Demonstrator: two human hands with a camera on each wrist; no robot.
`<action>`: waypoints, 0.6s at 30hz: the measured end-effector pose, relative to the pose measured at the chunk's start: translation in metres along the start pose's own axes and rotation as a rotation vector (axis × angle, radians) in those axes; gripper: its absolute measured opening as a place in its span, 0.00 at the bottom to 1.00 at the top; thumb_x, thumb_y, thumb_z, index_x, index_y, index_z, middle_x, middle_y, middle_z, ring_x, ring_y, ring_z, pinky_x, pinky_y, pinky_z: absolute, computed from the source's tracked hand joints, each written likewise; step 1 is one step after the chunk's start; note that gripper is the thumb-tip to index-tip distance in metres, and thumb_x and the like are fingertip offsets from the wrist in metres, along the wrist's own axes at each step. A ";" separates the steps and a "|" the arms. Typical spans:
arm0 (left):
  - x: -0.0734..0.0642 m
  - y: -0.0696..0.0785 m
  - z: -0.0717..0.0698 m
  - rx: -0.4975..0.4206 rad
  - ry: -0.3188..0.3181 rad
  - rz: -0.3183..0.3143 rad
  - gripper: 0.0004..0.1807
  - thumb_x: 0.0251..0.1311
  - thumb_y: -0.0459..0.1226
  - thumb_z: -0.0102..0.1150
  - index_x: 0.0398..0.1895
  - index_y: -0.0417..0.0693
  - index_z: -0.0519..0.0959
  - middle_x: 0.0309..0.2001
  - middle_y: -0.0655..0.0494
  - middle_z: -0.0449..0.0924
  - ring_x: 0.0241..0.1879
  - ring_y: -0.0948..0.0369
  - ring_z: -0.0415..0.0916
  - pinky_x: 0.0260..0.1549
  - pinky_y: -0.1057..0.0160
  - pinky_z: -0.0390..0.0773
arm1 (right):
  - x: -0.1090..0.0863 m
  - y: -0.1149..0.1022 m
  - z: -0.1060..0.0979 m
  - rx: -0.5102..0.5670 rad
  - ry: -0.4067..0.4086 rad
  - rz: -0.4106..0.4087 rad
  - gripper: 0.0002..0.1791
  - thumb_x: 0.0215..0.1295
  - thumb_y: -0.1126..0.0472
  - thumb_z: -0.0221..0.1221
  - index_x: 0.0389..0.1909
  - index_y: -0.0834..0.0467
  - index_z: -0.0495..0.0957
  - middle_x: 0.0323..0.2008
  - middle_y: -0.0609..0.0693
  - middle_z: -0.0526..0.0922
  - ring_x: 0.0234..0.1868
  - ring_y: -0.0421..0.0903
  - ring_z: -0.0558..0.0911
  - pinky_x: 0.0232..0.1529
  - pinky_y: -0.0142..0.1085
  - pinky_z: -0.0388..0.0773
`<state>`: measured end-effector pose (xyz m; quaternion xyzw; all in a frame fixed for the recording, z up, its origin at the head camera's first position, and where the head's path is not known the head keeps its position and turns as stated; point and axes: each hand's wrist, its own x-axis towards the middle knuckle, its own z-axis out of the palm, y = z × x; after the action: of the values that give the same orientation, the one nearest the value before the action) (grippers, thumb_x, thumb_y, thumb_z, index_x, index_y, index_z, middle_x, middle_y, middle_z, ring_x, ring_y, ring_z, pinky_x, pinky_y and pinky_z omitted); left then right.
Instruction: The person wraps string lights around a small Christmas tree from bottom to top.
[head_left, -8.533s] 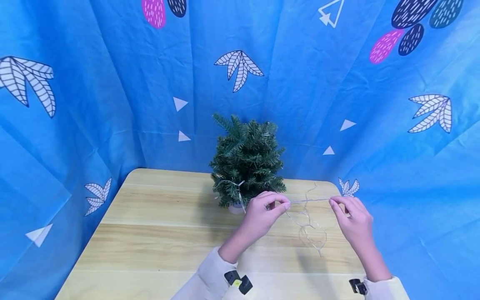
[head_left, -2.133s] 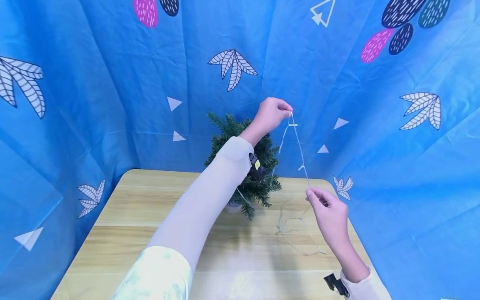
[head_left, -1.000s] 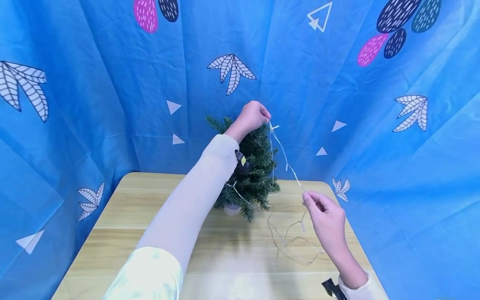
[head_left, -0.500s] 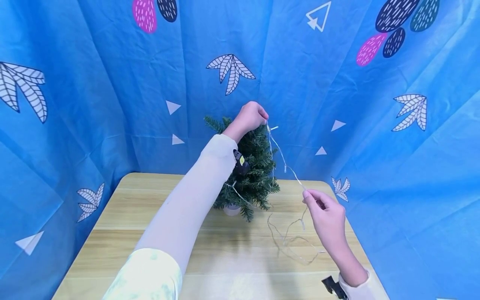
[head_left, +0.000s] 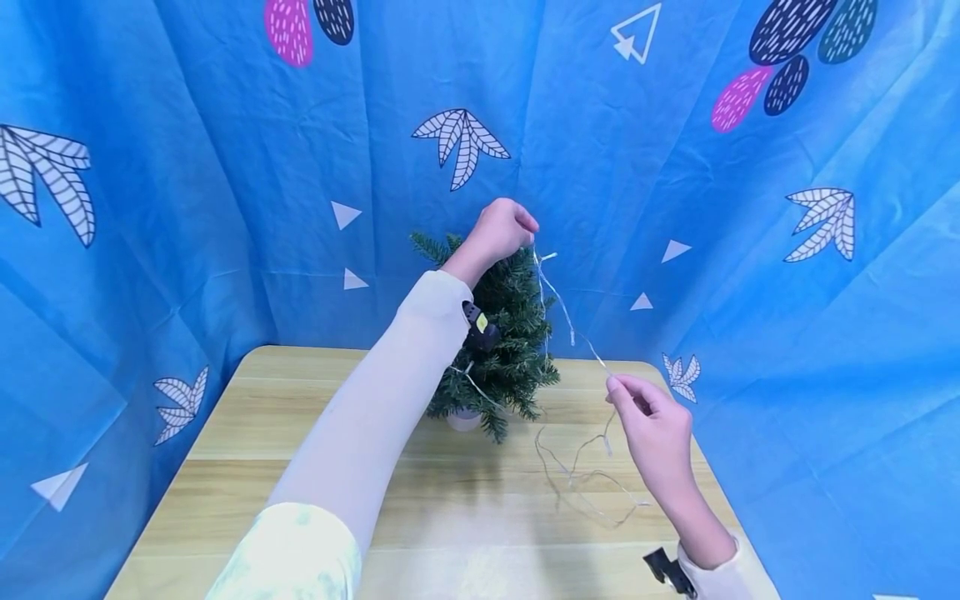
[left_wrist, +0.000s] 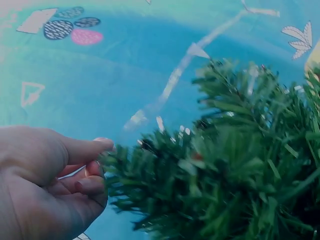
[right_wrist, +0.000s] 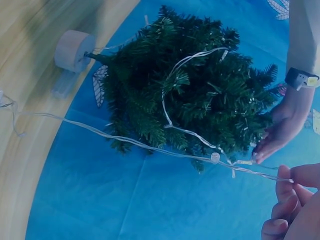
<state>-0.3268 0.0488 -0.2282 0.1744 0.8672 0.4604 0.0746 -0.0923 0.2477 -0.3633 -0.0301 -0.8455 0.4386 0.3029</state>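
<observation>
A small green artificial Christmas tree point(head_left: 517, 333) stands in a round pale base point(right_wrist: 75, 51) near the table's back. My left hand point(head_left: 501, 227) is at the tree's upper right side, thumb and fingers pinching a strand of clear string lights point(right_wrist: 120, 138). Up close, its fingertips meet the branch tips point(left_wrist: 125, 175). Lower and to the right, my right hand point(head_left: 654, 429) pinches the same strand between thumb and finger. Between the hands the wire sags slightly. Another stretch of it point(right_wrist: 164, 100) lies over the branches. My left forearm hides part of the tree in the head view.
The loose end of the lights lies in loops on the wooden table point(head_left: 300, 433), below my right hand. A blue patterned cloth point(head_left: 600, 167) hangs close behind the table and along both sides.
My left hand has gone from in front of the tree up to its upper right, carrying the wire. My right hand has shifted left. Over the last half second both hands barely move.
</observation>
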 end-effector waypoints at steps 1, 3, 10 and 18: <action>-0.002 0.001 0.000 -0.006 0.000 0.008 0.11 0.71 0.35 0.58 0.53 0.47 0.83 0.56 0.54 0.81 0.55 0.58 0.77 0.55 0.59 0.77 | 0.000 0.000 0.000 0.001 -0.001 -0.002 0.07 0.70 0.52 0.64 0.38 0.50 0.88 0.28 0.46 0.86 0.24 0.40 0.75 0.27 0.28 0.71; -0.006 0.004 0.000 -0.027 -0.006 0.033 0.11 0.71 0.35 0.58 0.53 0.47 0.82 0.55 0.54 0.81 0.54 0.59 0.77 0.54 0.60 0.77 | 0.001 0.000 0.001 0.005 -0.001 -0.011 0.08 0.70 0.53 0.63 0.38 0.50 0.88 0.28 0.46 0.86 0.23 0.40 0.75 0.27 0.28 0.71; -0.036 0.009 0.013 -0.083 -0.047 0.159 0.11 0.70 0.36 0.60 0.52 0.46 0.83 0.51 0.54 0.83 0.51 0.60 0.79 0.51 0.61 0.79 | 0.007 -0.002 0.004 0.015 0.011 -0.065 0.08 0.71 0.53 0.63 0.36 0.49 0.88 0.27 0.43 0.84 0.24 0.39 0.75 0.28 0.27 0.71; -0.077 -0.002 0.041 -0.101 -0.126 0.279 0.10 0.68 0.37 0.63 0.50 0.50 0.85 0.51 0.57 0.84 0.56 0.58 0.79 0.52 0.62 0.79 | 0.015 -0.012 0.010 0.070 0.016 -0.116 0.08 0.71 0.55 0.63 0.39 0.53 0.88 0.30 0.47 0.86 0.26 0.38 0.75 0.28 0.27 0.71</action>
<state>-0.2440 0.0516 -0.2553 0.3174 0.8039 0.4976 0.0729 -0.1073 0.2377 -0.3518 0.0262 -0.8274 0.4494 0.3357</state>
